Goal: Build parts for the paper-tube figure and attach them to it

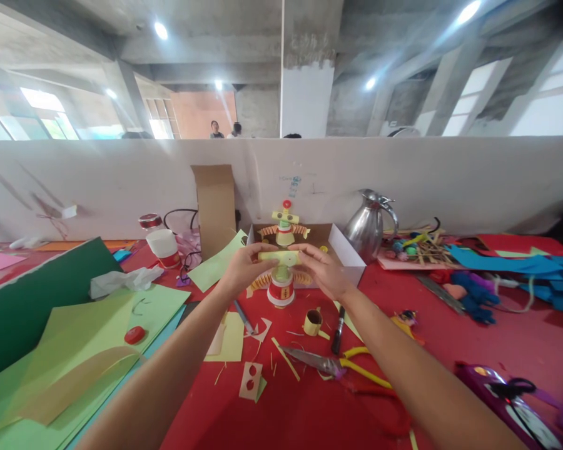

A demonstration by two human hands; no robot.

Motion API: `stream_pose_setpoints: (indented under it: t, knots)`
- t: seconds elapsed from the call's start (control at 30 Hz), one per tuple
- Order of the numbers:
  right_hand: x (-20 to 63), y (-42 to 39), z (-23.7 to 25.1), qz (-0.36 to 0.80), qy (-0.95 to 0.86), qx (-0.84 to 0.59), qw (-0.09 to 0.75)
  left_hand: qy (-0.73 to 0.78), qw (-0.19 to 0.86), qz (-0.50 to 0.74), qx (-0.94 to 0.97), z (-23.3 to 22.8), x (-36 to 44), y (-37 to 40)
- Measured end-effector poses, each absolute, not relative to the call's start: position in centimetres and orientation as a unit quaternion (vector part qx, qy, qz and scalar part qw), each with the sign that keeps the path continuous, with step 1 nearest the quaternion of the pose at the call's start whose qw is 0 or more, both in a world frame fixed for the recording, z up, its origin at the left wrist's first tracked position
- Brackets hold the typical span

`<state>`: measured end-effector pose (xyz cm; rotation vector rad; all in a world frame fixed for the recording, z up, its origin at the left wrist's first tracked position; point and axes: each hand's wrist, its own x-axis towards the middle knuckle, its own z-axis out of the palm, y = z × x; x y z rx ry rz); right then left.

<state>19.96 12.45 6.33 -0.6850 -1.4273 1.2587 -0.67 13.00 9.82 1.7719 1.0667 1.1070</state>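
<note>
My left hand (pixel 246 267) and my right hand (pixel 326 270) pinch the two ends of a pale yellow paper tube (pixel 278 257). A small dark mark shows near the tube's right end. The tube sits at the top of a paper-cup figure (pixel 281 292) with a red and white cup body, a green neck part and pleated paper arms; whether it is fixed there, I cannot tell. Behind, a similar figure (pixel 286 235) has a yellow tube with two dark eye spots and a red top piece. Below my right hand stands a small yellow paper cup shape (pixel 313 322).
Scissors (pixel 316 360) with yellow handles, a brush (pixel 338 331) and paper scraps (pixel 250 380) lie in front. Green sheets (pixel 89 325) cover the left. An open box (pixel 349 253), a metal jug (pixel 366 225) and a cardboard piece (pixel 216 212) stand behind, before a white partition (pixel 98 187).
</note>
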Motion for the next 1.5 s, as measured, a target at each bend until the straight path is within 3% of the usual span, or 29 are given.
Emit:
stream_pose_setpoints:
  t: [0.23, 0.93, 1.23, 1.37, 1.43, 1.5]
  knots:
    - [19.3, 12.6, 5.8, 0.409, -0.638, -0.336, 0.560, 0.430, 0.395, 0.426, 0.691, 10.1, -0.6, 13.1]
    - [19.2, 12.7, 6.1, 0.416, -0.632, -0.332, 0.564, 0.380, 0.430, 0.437, 0.693, 9.8, -0.5, 13.3]
    - [19.5, 11.9, 7.2, 0.407, -0.634, -0.353, 0.554, 0.439, 0.372, 0.605, 0.550, 10.4, -4.3, 11.5]
    - [20.3, 8.8, 7.5, 0.320, -0.612, -0.412, 0.595, 0.496, 0.322, 0.684, 0.427, 8.4, -6.5, 8.8]
    - [20.3, 5.2, 6.8, 0.246, -0.609, -0.424, 0.623, 0.545, 0.264, 0.675, 0.422, 6.4, -6.8, 5.9]
    - [19.7, 0.6, 4.9, 0.228, -0.642, -0.429, 0.593, 0.584, 0.231, 0.617, 0.474, 3.8, -6.2, 2.1]
